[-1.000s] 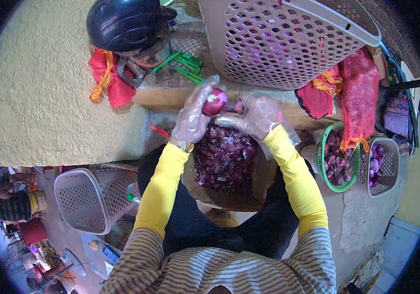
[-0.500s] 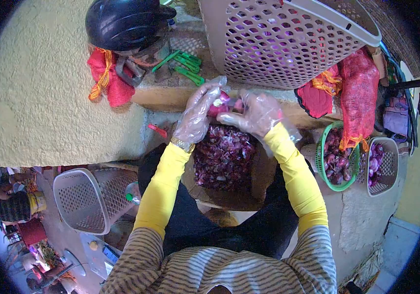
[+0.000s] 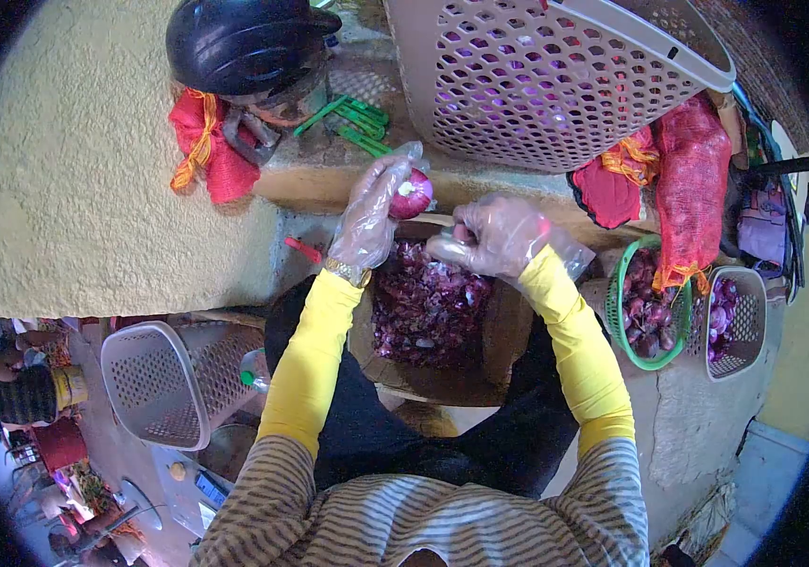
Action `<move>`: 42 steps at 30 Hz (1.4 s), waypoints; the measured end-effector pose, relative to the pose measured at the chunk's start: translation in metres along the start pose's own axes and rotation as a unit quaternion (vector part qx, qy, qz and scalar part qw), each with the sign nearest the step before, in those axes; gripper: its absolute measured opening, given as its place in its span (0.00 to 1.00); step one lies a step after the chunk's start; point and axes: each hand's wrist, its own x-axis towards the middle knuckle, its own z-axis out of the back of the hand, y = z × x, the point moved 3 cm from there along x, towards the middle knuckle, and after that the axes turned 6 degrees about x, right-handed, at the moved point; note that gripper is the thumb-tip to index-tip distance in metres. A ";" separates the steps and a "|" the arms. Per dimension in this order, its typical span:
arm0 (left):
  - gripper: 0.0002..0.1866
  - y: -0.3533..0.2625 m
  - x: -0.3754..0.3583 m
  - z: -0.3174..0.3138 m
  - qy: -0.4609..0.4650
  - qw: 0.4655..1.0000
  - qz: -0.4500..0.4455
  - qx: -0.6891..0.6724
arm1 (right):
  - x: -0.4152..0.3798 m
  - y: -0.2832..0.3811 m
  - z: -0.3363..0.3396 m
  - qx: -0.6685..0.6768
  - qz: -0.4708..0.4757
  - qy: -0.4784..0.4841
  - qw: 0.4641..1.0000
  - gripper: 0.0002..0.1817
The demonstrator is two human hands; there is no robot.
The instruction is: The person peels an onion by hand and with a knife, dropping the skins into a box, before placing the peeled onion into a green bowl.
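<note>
Our left hand [image 3: 369, 219], in a clear plastic glove, has its fingers clamped on a red onion [image 3: 412, 197], lifted above the far edge of the box of onion skins [image 3: 430, 304] in our lap. The onion shows a pale cut end toward us; purple skin wraps the rest. A gold watch [image 3: 348, 272] sits at the left wrist, above the yellow sleeve.

Our right hand [image 3: 496, 236], also gloved, sits just beside the onion and apart from it, over the box's far right corner. Its fingers are curled together around something small and pinkish; we cannot tell what it is, nor whether a blade is there.

The box is heaped with dark purple skins, and its brown rim shows on the near side.

On the concrete ledge [image 3: 329, 180] past our hands: a large pale perforated basket [image 3: 555, 76] at its far right, green clips [image 3: 355, 123] near its middle, a black helmet [image 3: 239, 42] at its far left with a red mesh bag [image 3: 201, 142] below it. More red mesh bags [image 3: 692, 180] hang off the ledge's right end.

To the right, a green basket [image 3: 618, 312] holds unpeeled onions, touching a small pale basket [image 3: 752, 317] of peeled ones. An upturned pale basket [image 3: 168, 383] lies on the floor at our left.
</note>
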 end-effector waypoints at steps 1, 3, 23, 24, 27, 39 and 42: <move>0.19 0.000 0.001 0.000 0.000 1.000 0.000 0.000 | 0.000 0.002 0.001 -0.011 -0.020 0.025 0.999 0.34; 0.19 0.003 0.003 0.000 -0.008 0.999 0.040 -0.036 | 0.001 0.000 0.000 -0.019 -0.020 0.030 0.999 0.35; 0.18 0.005 -0.001 -0.012 0.045 0.998 0.032 0.004 | 0.010 -0.013 0.000 0.018 -0.123 -0.079 0.989 0.43; 0.18 0.004 -0.002 -0.013 0.045 0.999 0.027 0.008 | 0.010 -0.012 0.000 0.019 -0.127 -0.077 0.989 0.43; 0.18 0.004 -0.002 -0.015 0.043 0.998 0.040 -0.012 | 0.011 -0.010 -0.002 0.010 -0.115 -0.096 0.989 0.42; 0.19 0.002 -0.003 -0.013 0.062 0.998 0.013 0.025 | 0.012 -0.008 -0.005 -0.018 -0.093 -0.116 0.989 0.38; 0.20 0.002 -0.002 -0.014 0.073 0.997 -0.002 0.031 | 0.011 -0.010 -0.006 -0.029 -0.095 -0.122 0.988 0.37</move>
